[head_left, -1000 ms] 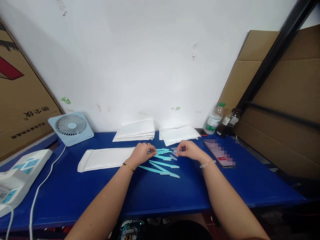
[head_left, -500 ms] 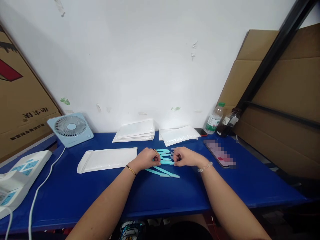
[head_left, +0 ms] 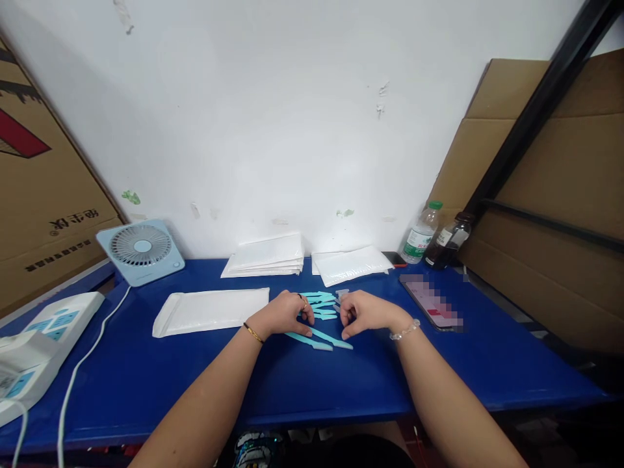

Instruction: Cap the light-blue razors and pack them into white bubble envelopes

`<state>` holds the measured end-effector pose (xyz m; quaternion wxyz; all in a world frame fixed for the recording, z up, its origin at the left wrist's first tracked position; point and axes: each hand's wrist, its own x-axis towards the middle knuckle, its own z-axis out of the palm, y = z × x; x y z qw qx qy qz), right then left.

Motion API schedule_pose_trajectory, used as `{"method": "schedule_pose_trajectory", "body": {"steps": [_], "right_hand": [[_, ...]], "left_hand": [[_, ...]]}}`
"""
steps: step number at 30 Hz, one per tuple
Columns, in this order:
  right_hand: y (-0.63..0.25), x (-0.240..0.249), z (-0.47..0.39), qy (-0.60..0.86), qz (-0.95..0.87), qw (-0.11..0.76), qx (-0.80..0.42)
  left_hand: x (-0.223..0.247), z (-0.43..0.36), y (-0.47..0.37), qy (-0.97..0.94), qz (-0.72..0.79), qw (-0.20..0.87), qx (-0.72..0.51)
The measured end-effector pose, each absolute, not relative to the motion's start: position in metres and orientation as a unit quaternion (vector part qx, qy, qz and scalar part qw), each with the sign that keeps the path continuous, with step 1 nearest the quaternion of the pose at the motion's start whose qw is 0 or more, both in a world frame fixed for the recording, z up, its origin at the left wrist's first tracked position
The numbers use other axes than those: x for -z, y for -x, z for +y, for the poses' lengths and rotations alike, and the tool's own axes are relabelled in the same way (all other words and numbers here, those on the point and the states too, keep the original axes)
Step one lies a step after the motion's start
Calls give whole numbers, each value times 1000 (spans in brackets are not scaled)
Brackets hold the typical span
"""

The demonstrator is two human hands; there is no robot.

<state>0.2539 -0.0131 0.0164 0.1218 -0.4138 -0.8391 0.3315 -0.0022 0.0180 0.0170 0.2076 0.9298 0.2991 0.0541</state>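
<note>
While the turquoise sticks (head_left: 325,316) lie fanned on the blue table (head_left: 365,383), I have the left hand (head_left: 284,314) over their left ends, half-open, contact unclear; right hand (head_left: 368,311) likewise parted, beside clear slips (head_left: 343,293), its pinch showing nothing.

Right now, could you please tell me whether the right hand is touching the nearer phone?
Apart: the head view shows blue tabletop between the right hand and the nearer phone.
</note>
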Motion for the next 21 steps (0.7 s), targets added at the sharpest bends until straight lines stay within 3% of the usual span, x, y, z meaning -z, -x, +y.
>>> {"method": "schedule_pose_trajectory", "body": {"steps": [5,13,17,21], "right_hand": [[-246,-13,-13,397,-861,78,-307],[-267,-11,-3,510,-799,224,-228],[-274,-15,0,559,-761,291,-157],[-271,-18,-2,548,-768,289,-166]], "left_hand": [[-10,20,-3,-934,310,173,-46],[-20,25,5,-899,411,81,-129],[-28,22,11,-885,419,132,-157],[-28,16,15,-907,339,247,-26]]}}
